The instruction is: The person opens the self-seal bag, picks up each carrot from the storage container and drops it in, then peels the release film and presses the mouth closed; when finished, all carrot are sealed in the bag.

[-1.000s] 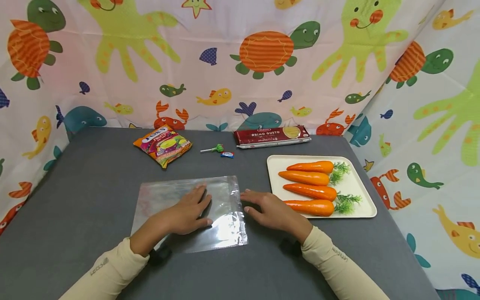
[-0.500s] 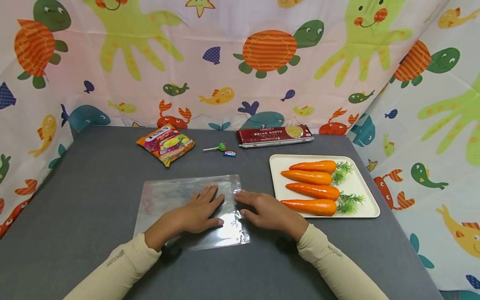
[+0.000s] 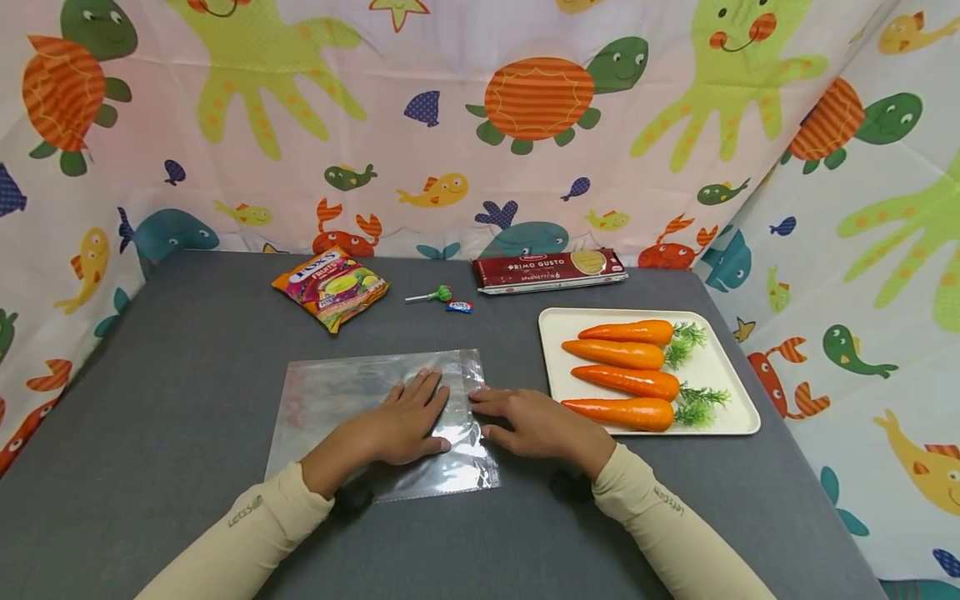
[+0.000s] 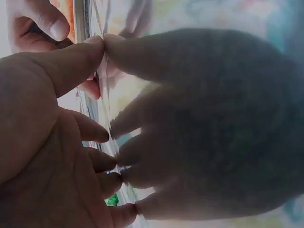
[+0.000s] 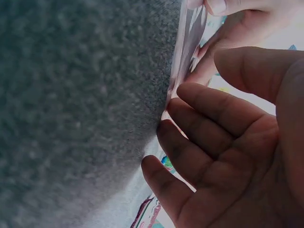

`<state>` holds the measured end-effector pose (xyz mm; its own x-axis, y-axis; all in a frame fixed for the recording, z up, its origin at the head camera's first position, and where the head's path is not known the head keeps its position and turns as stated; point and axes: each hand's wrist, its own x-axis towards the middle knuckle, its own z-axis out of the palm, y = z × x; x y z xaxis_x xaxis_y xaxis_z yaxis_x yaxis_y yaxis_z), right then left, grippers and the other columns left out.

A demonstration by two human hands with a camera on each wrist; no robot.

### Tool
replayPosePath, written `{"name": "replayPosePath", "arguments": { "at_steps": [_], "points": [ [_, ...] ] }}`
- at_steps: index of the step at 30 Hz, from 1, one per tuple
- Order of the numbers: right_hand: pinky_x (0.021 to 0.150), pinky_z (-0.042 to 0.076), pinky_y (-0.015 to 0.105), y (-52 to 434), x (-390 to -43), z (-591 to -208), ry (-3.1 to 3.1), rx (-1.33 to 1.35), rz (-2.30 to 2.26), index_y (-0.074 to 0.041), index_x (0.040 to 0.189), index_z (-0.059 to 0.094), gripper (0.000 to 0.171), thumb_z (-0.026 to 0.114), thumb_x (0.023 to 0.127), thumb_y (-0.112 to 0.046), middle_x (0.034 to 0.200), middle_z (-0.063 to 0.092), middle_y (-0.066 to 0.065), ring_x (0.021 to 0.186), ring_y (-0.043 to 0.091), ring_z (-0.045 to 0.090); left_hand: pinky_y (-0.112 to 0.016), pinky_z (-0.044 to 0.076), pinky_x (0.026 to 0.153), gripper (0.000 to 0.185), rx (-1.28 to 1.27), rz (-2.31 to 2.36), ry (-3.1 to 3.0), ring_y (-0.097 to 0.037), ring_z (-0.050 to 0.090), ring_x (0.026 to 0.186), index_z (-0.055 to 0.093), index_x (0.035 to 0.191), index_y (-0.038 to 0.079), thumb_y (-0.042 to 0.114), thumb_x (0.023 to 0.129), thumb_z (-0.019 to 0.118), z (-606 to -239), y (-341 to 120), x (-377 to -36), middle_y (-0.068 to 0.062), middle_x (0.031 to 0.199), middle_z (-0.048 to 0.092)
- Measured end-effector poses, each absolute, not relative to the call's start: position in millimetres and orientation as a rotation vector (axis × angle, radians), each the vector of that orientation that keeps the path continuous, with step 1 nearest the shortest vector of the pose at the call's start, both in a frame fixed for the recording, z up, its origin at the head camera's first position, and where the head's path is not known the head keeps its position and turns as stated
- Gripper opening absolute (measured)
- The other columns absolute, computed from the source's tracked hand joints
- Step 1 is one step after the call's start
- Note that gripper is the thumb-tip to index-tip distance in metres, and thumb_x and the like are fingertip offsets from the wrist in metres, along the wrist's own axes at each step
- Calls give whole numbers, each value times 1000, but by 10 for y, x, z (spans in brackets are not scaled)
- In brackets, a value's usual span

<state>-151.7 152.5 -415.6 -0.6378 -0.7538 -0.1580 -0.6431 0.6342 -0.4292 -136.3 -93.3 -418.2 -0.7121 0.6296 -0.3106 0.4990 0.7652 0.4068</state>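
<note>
- The clear, flat plastic bag (image 3: 378,421) lies on the grey table (image 3: 187,350) at centre frame in the head view, a little below the middle. It is see-through and glossy, with glare near its right end and a crinkled right edge.
- My left hand (image 3: 408,421) rests palm down on the right half of the bag, fingers straight and spread a little, pressing the film flat. Nothing is gripped in it; the left wrist view shows the fingers (image 4: 102,135) laid out against the film.
- My right hand (image 3: 528,421) lies palm down on the table just right of the bag, between it and the tray. Its fingers (image 5: 209,123) are loose and nearly straight, and their tips touch the bag's right edge. It holds nothing.
- Both forearms, in cream sleeves (image 3: 240,542), come in from the bottom of the frame and angle inward toward the bag.
- To the right of centre, a cream rectangular tray (image 3: 738,400) carries four orange carrots (image 3: 626,383) with green tops, lying side by side.
- Along the far edge of the table: an orange and purple candy packet (image 3: 330,287) at upper left of centre, a green lollipop (image 3: 435,294), a small blue wrapped sweet (image 3: 459,307) and a dark red spaghetti box (image 3: 549,271).
</note>
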Motion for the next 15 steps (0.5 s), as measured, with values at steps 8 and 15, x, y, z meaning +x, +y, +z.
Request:
{"name": "replayPosePath", "arguments": {
  "at_steps": [8,15],
  "points": [
    [106,39,43,1514,-1516,-4151,2570,-1164,-449,-9,137,57,40,55,100,-24,145,48,2,131,21,46,-55,9,115,75,853,342,2549,-36,-4,146,16,154,-2,40,102,49,-4182,-951,-1327,-22,160,-1],
    [108,36,42,1514,-1524,-4160,2555,-1157,-449,-10,139,56,41,54,101,-24,146,47,1,134,19,43,-54,8,115,67,882,333,2530,-36,-5,146,13,154,-2,35,105,42,-4196,-979,-1319,-22,160,-2]
  ]
}}
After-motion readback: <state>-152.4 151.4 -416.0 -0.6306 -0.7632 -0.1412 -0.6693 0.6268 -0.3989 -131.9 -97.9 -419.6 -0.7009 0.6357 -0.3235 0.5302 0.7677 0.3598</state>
